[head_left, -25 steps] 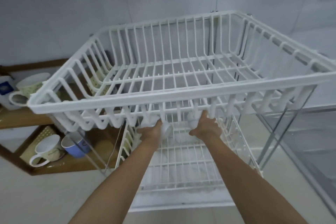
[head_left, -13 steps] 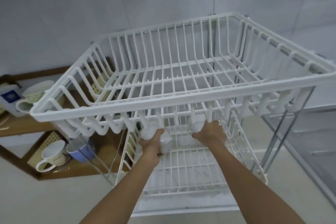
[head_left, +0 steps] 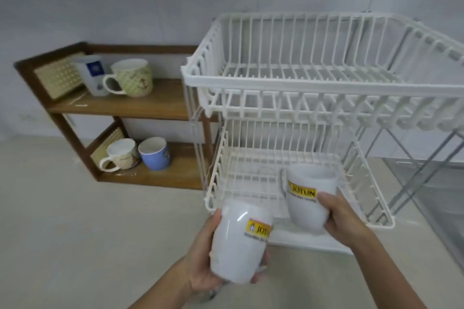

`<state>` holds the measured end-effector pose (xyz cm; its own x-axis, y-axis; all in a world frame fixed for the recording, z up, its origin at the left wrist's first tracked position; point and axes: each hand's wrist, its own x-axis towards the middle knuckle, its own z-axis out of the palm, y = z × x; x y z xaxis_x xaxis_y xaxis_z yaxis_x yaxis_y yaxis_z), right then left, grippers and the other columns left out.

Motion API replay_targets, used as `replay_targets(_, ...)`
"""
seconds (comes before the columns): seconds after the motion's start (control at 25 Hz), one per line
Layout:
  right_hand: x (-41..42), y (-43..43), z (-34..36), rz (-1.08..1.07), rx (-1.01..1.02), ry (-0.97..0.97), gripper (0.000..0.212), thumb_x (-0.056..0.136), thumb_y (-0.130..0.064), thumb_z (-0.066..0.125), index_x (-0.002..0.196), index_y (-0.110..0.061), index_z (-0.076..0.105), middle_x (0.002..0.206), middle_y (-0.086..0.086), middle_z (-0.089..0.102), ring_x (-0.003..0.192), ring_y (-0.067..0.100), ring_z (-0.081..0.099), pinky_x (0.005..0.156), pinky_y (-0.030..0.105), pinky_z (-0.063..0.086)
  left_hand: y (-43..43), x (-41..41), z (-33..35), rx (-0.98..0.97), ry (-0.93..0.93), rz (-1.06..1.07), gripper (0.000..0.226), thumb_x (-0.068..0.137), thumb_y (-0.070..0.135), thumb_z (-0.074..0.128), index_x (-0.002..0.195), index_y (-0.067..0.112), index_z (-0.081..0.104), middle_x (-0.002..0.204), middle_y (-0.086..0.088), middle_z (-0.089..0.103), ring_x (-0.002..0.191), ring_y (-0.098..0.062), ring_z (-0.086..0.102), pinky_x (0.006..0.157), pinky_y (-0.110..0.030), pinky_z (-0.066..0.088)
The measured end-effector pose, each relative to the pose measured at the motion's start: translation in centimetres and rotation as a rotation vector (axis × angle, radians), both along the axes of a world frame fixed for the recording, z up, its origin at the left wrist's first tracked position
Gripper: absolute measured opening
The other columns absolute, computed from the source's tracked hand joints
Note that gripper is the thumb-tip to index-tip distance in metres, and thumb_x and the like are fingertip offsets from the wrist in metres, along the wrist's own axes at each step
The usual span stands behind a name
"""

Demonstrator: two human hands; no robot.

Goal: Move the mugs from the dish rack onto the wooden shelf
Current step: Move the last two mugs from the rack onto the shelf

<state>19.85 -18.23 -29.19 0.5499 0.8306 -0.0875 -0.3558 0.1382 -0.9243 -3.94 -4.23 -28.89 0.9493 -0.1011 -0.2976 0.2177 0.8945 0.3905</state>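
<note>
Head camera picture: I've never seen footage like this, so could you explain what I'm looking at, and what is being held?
The camera is worn on a person's head and looks down at their bare hands. The left hand holds one white mug with a yellow label; the right hand holds a matching second mug. Behind them a white two-tier dish rack stands on a pale counter. To its left a wooden shelf carries four more mugs, two on each level.

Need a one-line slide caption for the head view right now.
Each hand, left and right, holds a white mug before the rack, shelf at left.
</note>
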Motion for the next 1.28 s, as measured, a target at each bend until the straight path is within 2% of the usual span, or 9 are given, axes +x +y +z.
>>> replay_targets(0.08,-3.6,-0.2,-0.4,0.106,0.017,0.082,0.1,0.026,-0.039,0.097,0.114,-0.006,0.064,0.104,0.018,0.074,0.094,0.03,0.072,0.073,0.043,0.061,1.1,-3.8,-0.6,-0.007,0.025,0.033,0.108,0.038,0.042,0.095,0.129,-0.002,0.056,0.106,-0.031,0.067,0.089,-0.045,0.068,0.07,-0.053,0.055)
replay_targets(0.2,-8.7,1.4,0.4,0.225,0.056,0.074,0.113,0.025,-0.03,0.1,0.125,-0.004,0.054,0.114,0.022,0.069,0.102,0.034,0.068,0.083,0.046,0.057,5.5,-8.0,-0.8,0.065,0.128,0.201,0.104,0.021,0.046,0.096,0.109,-0.003,0.071,0.102,-0.032,0.069,0.084,-0.043,0.07,0.076,-0.052,0.055)
replay_targets(0.32,-13.2,4.6,1.5,0.271,0.076,-0.054,0.11,0.033,-0.023,0.098,0.13,-0.01,0.046,0.117,0.019,0.064,0.105,0.029,0.062,0.086,0.04,0.051,11.3,-11.1,-0.3,0.203,0.187,0.414,0.07,0.053,0.05,0.08,0.105,0.004,0.073,0.11,-0.026,0.069,0.09,-0.039,0.07,0.091,-0.057,0.047)
replay_targets(0.44,-16.9,7.8,2.0,0.202,-0.001,-0.266,0.088,0.04,-0.012,0.084,0.122,-0.022,0.051,0.11,0.006,0.064,0.098,0.019,0.062,0.077,0.026,0.052,16.8,-12.1,0.2,0.463,0.191,0.475,0.043,0.076,0.033,0.068,0.111,0.008,0.068,0.112,-0.017,0.072,0.098,-0.029,0.071,0.079,-0.046,0.058)
replay_targets(0.56,-21.7,13.2,3.3,-0.023,-0.075,-0.481,0.08,0.041,-0.024,0.083,0.114,-0.037,0.051,0.104,-0.013,0.065,0.098,0.008,0.063,0.074,0.019,0.053,21.5,-11.8,0.8,0.798,0.217,0.512,0.05,0.068,0.028,0.082,0.115,0.018,0.065,0.112,-0.008,0.073,0.102,-0.023,0.07,0.078,-0.038,0.059)
replay_targets(0.76,-24.2,24.0,10.7,-0.482,0.035,-0.602,0.08,0.04,-0.043,0.083,0.11,-0.04,0.043,0.109,-0.02,0.056,0.096,-0.013,0.057,0.076,0.002,0.046,25.0,-8.7,1.0,1.225,0.279,0.542,0.049,0.062,0.022,0.089,0.103,0.025,0.062,0.099,0.006,0.071,0.098,-0.021,0.068,0.073,-0.03,0.059)
replay_targets(0.88,-20.1,29.5,15.9,-0.595,-0.017,-0.671,0.089,0.045,-0.045,0.087,0.118,-0.032,0.037,0.101,-0.022,0.052,0.094,-0.003,0.056,0.076,0.015,0.047,26.1,-6.5,1.0,1.363,0.354,0.457,0.08,0.056,0.034,0.09,0.122,0.023,0.045,0.112,0.001,0.061,0.103,-0.02,0.06,0.087,-0.042,0.055)
replay_targets(1.0,-16.3,33.8,18.1,-0.685,-0.163,-0.686,0.096,0.049,-0.037,0.091,0.126,-0.016,0.037,0.109,-0.003,0.056,0.106,0.021,0.058,0.083,0.034,0.051,26.8,-4.6,0.9,1.465,0.359,0.414,0.084,0.055,0.038,0.089,0.124,0.021,0.045,0.115,-0.001,0.06,0.105,-0.021,0.058,0.09,-0.041,0.053)
replay_targets(1.28,-11.6,37.3,16.0,-0.676,-0.378,-0.709,0.096,0.058,-0.04,0.087,0.134,-0.013,0.036,0.13,0.007,0.056,0.121,0.026,0.053,0.089,0.028,0.037,28.0,-1.5,-0.3,1.552,0.308,0.379,0.085,0.053,0.036,0.089,0.124,0.023,0.043,0.116,0.002,0.055,0.109,-0.018,0.053,0.093,-0.036,0.049)
